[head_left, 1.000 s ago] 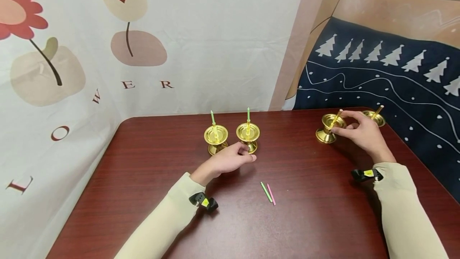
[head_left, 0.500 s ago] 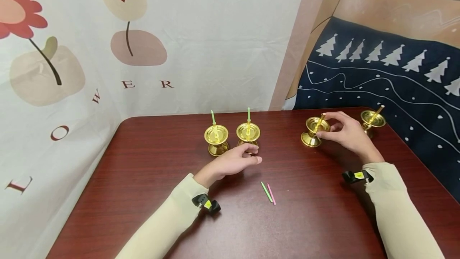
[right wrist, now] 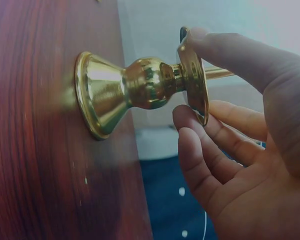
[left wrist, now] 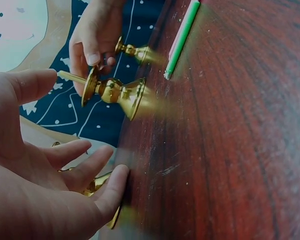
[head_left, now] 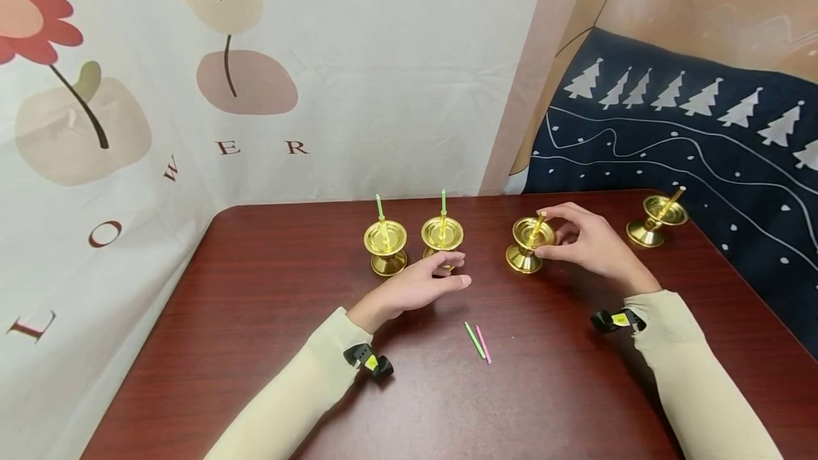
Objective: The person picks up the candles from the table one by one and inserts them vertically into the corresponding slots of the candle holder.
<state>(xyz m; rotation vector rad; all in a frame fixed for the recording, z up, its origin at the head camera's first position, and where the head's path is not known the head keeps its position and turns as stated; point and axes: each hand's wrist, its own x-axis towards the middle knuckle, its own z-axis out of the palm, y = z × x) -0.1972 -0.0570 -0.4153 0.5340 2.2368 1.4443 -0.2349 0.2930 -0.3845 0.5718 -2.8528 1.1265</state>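
My right hand [head_left: 591, 247] grips the dish rim of a brass candle holder [head_left: 523, 259], thumb on the near side and fingers round the far side. That holder stands upright with a bare tube in its dish; whether its base touches the table I cannot tell. Fingers extended, my left hand [head_left: 415, 285] lies in front of a second brass candle holder [head_left: 451, 233], partly hiding its base. Left of it stands another candle holder [head_left: 388, 261]. Each of these two carries a thin green candle, the nearer one being a green candle [head_left: 444, 202].
Another brass candle holder [head_left: 647, 233], with no candle in its tube, stands near the table's right edge. A loose green candle [head_left: 474, 340] and a pink candle [head_left: 483, 345] lie side by side on the wooden table [head_left: 268, 282]. Printed cloths hang behind.
My right hand has brought the brass candle holder leftward, away from the one at the right edge and nearer the pair. My left hand has shifted slightly right, its fingers straighter.
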